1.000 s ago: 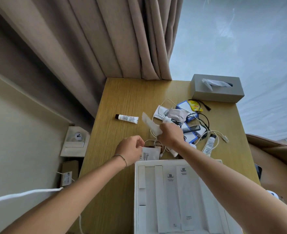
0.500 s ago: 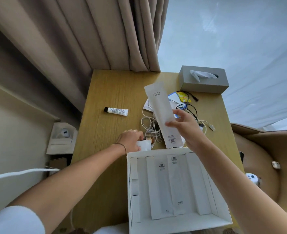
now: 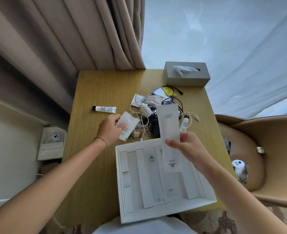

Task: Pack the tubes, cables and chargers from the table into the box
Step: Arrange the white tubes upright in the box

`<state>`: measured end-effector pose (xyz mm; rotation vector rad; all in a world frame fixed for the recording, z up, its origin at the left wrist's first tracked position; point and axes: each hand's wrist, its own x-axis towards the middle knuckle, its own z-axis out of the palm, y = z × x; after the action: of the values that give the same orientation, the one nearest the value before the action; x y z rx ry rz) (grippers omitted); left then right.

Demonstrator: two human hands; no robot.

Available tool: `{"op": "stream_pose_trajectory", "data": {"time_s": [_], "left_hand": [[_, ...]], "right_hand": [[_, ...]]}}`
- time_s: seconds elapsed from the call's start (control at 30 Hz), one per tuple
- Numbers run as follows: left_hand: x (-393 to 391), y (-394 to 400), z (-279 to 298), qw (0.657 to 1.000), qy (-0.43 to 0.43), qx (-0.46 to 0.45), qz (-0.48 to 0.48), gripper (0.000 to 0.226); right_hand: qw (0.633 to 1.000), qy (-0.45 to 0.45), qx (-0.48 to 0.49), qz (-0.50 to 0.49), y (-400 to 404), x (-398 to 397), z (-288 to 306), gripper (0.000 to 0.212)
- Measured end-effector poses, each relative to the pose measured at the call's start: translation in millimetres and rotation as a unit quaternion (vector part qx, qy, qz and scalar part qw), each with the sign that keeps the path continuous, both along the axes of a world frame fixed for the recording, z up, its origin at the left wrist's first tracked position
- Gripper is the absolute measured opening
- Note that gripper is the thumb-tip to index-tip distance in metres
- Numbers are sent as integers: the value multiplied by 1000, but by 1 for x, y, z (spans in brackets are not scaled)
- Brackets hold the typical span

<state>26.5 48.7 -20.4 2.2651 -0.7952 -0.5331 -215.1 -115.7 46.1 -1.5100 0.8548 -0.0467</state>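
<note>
Now, right hand: pinching a long white tube near its middle, held over the far edge of the box
Left hand: fingers closed round a small white sachet, lifted just off the table
Box: open, white tubes lying in its slots
Table: tangled cables; white charger; small tube lying apart on the left

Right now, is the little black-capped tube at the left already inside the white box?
No, the black-capped tube lies on the bare table, apart from the white box.
</note>
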Motion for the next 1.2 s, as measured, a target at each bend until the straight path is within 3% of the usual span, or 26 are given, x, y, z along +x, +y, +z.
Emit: {"op": "stream_pose_trajectory", "data": {"time_s": [0.23,0.47,0.57,0.7,0.77,0.87,0.97,1.07,1.2], "left_hand": [[-34,5,49,961,134,-214,116,23],[-81,5,73,922,211,-302,116,69],[-100,6,74,931,199,-293,94,72],[-123,10,69,949,184,-247,62,55],[-132,12,61,956,192,-215,48,50],[-147,13,45,961,217,-172,32,47],[-160,12,26,969,211,-124,30,46],[-169,9,6,982,176,-66,16,41],[-178,5,-17,989,147,25,-14,38]], "right_hand": [[984,157,-59,67,12,-45,-53,19],[948,274,-106,124,10,-45,-86,24],[936,289,-150,131,13,-42,-92,21],[903,317,-246,153,18,-42,-95,5],[853,351,-326,206,19,-41,-95,11],[738,413,-430,315,21,-39,-91,24],[669,441,-463,378,24,-38,-90,18],[640,442,-470,417,26,-37,-90,19],[635,442,-461,435,23,-35,-87,21]]}}
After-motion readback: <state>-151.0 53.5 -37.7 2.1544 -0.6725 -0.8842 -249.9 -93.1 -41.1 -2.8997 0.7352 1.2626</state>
